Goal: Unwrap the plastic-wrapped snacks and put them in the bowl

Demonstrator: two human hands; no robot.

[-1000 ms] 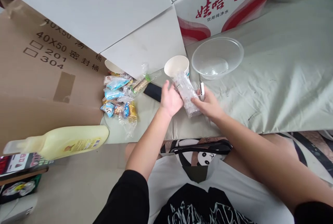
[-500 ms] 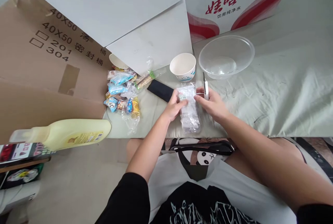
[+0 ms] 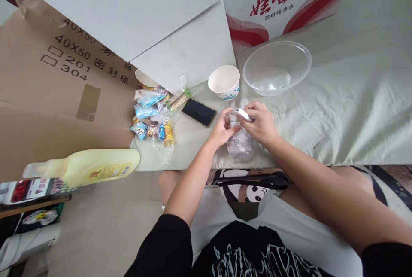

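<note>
My left hand [image 3: 223,129] is closed round the upper left side of a clear plastic-wrapped package [image 3: 240,146] with white contents. The package lies near the front edge of the cloth-covered surface. In my right hand [image 3: 261,123] is a white-handled utility knife [image 3: 244,115], its front end pointing left across the package's top end. Fingers of both hands almost meet there and hide part of the wrapping. Whether the blade touches the plastic I cannot tell. Just beyond my hands stand a white paper bowl [image 3: 224,80] and a clear plastic basin [image 3: 277,68].
A black phone [image 3: 199,112] lies left of my hands, with wrapped snacks [image 3: 151,116] beyond it. A pale yellow bottle [image 3: 99,166] lies at the left edge. A brown carton [image 3: 106,114] and white boxes [image 3: 186,45] form a wall behind.
My right hand has turned the knife from pointing away to pointing left over the package's top end. My left hand has shifted slightly right, uncovering the phone's corner.
</note>
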